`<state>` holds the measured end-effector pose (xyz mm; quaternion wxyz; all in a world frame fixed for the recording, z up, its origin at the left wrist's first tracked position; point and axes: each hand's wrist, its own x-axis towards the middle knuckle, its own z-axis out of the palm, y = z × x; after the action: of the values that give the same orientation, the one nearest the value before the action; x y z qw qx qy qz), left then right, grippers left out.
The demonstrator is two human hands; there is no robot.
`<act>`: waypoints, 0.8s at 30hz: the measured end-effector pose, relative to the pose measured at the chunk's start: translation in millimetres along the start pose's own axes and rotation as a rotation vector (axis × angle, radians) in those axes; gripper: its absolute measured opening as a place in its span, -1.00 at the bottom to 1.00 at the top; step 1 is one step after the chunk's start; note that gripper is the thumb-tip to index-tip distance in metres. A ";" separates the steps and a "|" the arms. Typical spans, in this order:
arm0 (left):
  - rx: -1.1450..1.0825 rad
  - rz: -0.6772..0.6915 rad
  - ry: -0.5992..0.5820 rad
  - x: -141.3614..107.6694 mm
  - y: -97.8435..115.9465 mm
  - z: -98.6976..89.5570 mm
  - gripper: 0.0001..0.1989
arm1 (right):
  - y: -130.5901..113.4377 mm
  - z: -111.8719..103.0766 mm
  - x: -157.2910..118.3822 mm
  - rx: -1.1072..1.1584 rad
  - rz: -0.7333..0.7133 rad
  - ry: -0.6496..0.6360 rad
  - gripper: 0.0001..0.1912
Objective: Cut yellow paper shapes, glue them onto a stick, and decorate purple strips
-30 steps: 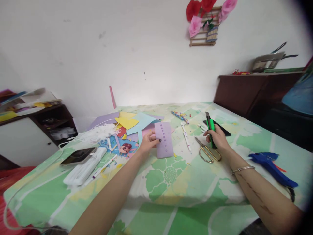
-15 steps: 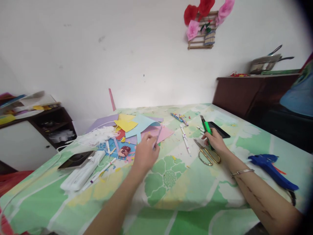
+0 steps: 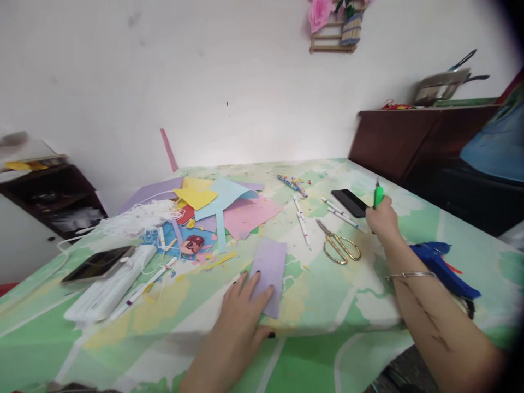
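My left hand (image 3: 241, 308) lies with fingers spread on a piece of lilac paper (image 3: 271, 273), near the table's front edge. The paper is flat on the patterned tablecloth. My right hand (image 3: 382, 218) is closed around a green utility knife (image 3: 378, 196), its tip pointing up and away from me. Gold-handled scissors (image 3: 339, 245) rest open between the two hands. Just left of my right hand lie a black tablet-like object (image 3: 347, 202) and two white markers (image 3: 343, 216). Another pair of white markers (image 3: 302, 221) lies farther left.
Coloured paper sheets (image 3: 249, 213), tangled white string (image 3: 143, 218) and paper scraps cover the left side. A phone (image 3: 98, 265) leans on a white power strip (image 3: 112, 284). A blue glue gun (image 3: 444, 267) lies at the right. Patterned pens (image 3: 292, 184) are at the back.
My left hand has brought the lilac paper nearer to me and now presses it flat with spread fingers. My right hand has moved right with the utility knife, away from the scissors.
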<state>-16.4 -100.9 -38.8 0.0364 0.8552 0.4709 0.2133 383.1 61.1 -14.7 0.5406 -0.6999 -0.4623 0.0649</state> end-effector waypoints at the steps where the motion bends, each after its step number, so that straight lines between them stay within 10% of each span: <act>1: 0.015 0.007 0.014 -4.6 -3.9 1.5 -0.40 | 2.6 -3.4 1.6 -0.096 0.035 0.046 -0.38; 10: 0.089 0.049 0.179 -2.1 17.2 15.8 -0.53 | -17.6 2.4 -12.5 -0.504 0.012 0.113 -0.68; 15: 0.242 0.094 0.178 5.8 18.9 23.0 -0.42 | -71.3 25.4 -35.3 -0.611 -0.423 -0.346 -0.73; 19: 0.355 0.162 0.071 10.9 12.4 21.4 -0.47 | -103.8 61.2 -40.6 -0.650 -0.430 -0.609 -0.81; 24: 0.439 0.359 -0.078 15.9 3.9 7.8 -0.56 | -132.0 83.9 -29.5 -0.769 -0.283 -0.639 -0.77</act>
<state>-2.8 -89.0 -39.6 -0.1700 0.9200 0.3449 0.0761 240.8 96.8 46.9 0.0797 -0.7240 -0.6847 0.0269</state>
